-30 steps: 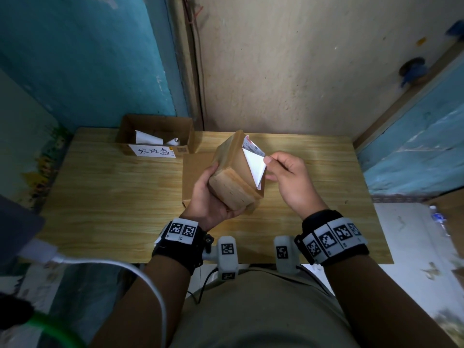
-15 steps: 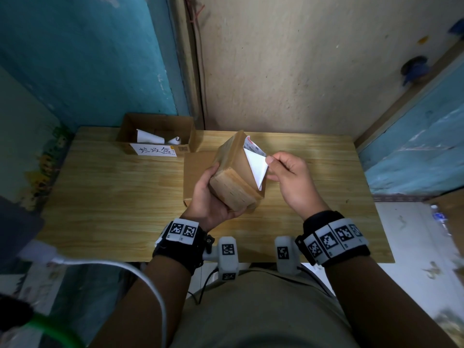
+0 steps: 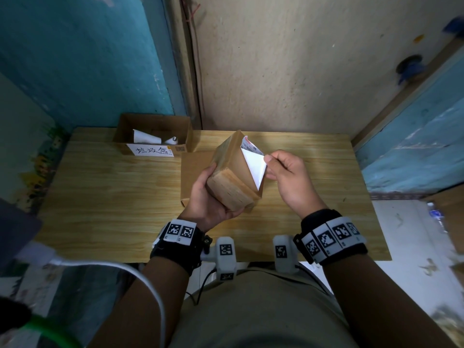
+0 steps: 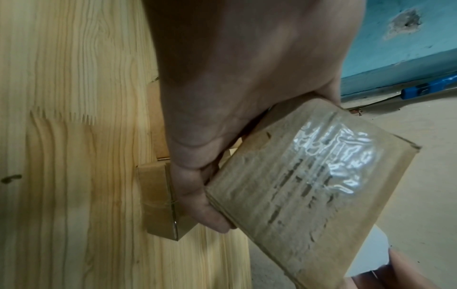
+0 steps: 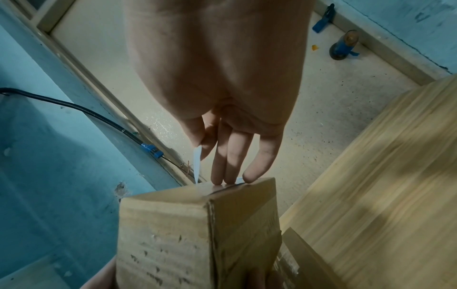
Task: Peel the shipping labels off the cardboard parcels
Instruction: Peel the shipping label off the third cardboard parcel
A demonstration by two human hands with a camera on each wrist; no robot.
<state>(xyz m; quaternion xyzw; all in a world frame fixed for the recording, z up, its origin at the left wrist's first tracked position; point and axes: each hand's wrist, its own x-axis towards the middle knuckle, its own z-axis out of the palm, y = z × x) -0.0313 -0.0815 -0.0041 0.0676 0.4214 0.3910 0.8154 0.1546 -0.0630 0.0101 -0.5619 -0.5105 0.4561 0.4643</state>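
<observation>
Mid-peel: left hand (image 3: pixel 204 197) grips the small brown cardboard parcel (image 3: pixel 233 177) above the wooden table (image 3: pixel 100 197). Right hand (image 3: pixel 288 177) pinches the white shipping label (image 3: pixel 254 167), roughly half lifted. Next move likely calls for a steady pull toward the stuck far corner. Label print unreadable; the open cardboard box (image 3: pixel 153 126) carries handwritten characters, illegible here.

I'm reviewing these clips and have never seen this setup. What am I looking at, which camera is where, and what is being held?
No machine: a person wears three cameras, one on the head and one on each wrist. In the head view, the left hand grips a cardboard parcel above a wooden table. The right hand pinches a half-peeled shipping label. Another parcel lies flat beneath. At the back, an open box holds white scraps, probably peeled labels.
</observation>
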